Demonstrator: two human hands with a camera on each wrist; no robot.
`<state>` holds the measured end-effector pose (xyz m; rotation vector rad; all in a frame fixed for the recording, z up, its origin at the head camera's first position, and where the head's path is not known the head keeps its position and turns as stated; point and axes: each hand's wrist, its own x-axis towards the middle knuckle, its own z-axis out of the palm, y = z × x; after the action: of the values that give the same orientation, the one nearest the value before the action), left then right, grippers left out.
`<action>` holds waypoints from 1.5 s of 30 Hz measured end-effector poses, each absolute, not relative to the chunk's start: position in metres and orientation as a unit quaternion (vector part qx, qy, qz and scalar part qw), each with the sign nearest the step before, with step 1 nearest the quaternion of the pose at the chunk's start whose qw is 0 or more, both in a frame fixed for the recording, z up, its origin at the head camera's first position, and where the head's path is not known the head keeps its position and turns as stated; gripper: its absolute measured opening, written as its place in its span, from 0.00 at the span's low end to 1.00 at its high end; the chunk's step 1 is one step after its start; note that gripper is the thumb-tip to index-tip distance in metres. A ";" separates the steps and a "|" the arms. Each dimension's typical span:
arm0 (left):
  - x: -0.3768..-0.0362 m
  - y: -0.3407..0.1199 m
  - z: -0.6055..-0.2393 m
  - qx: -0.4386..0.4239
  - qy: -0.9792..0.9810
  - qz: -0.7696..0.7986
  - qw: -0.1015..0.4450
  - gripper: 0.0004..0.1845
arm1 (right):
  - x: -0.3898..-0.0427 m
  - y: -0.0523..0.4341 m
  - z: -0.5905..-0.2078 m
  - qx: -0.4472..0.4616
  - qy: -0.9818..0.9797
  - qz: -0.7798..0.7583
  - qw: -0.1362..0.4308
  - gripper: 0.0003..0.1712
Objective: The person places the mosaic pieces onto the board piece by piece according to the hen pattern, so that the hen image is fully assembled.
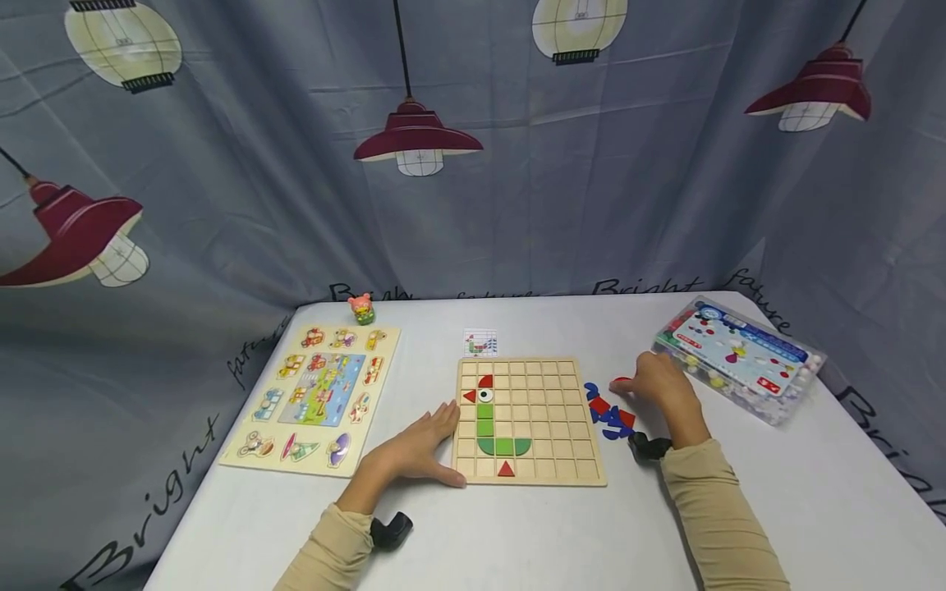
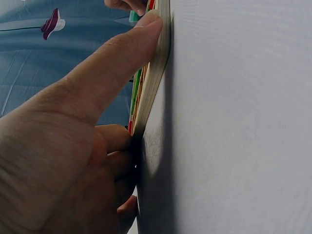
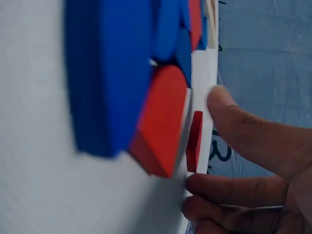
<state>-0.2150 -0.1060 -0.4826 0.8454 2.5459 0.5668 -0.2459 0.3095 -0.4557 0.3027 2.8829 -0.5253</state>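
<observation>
My left hand (image 1: pixel 417 450) lies flat on the white table (image 1: pixel 517 533), fingers straight, thumb along the near-left edge of the square wooden grid board (image 1: pixel 527 419). The left wrist view confirms it: thumb (image 2: pixel 117 63) pressed against the board's side (image 2: pixel 158 68). Likely a brace, so the board does not slide while pieces go in.

On the board, a partial figure: red pieces and a white eye disc at upper left, a green column below, a green curved base, one red triangle (image 1: pixel 506 469) on the bottom row. A small printed pattern card (image 1: pixel 480 341) lies just behind the board.

My right hand (image 1: pixel 661 386) reaches to the loose heap of red and blue flat shape pieces (image 1: pixel 609 417) just right of the board. Its fingertips (image 3: pixel 219 100) close around a small red flat piece (image 3: pixel 195 141), which stands on edge on the table; contact looks light, a pinch forming, not a firm hold.

Well apart: a wooden peg puzzle of vehicles (image 1: pixel 318 398) far left, a small pink figurine (image 1: pixel 361 309) behind it, a clear plastic box of beads (image 1: pixel 742 357) at right.
</observation>
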 end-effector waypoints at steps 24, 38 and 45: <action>-0.216 -0.107 -0.482 0.304 0.907 0.208 0.203 0.64 | -0.261 0.318 -0.471 0.046 0.957 -0.271 0.097 0.20; -0.215 -0.106 -0.479 0.305 0.907 0.206 0.205 0.64 | -0.260 0.318 -0.472 0.035 0.956 -0.273 0.098 0.19; -0.216 -0.106 -0.479 0.300 0.909 0.202 0.209 0.64 | -0.260 0.317 -0.472 0.037 0.957 -0.273 0.094 0.19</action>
<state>-0.2155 -0.1057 -0.4788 0.8357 2.5279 0.5622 -0.2598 0.3172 -0.4716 0.1088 2.8373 -0.8098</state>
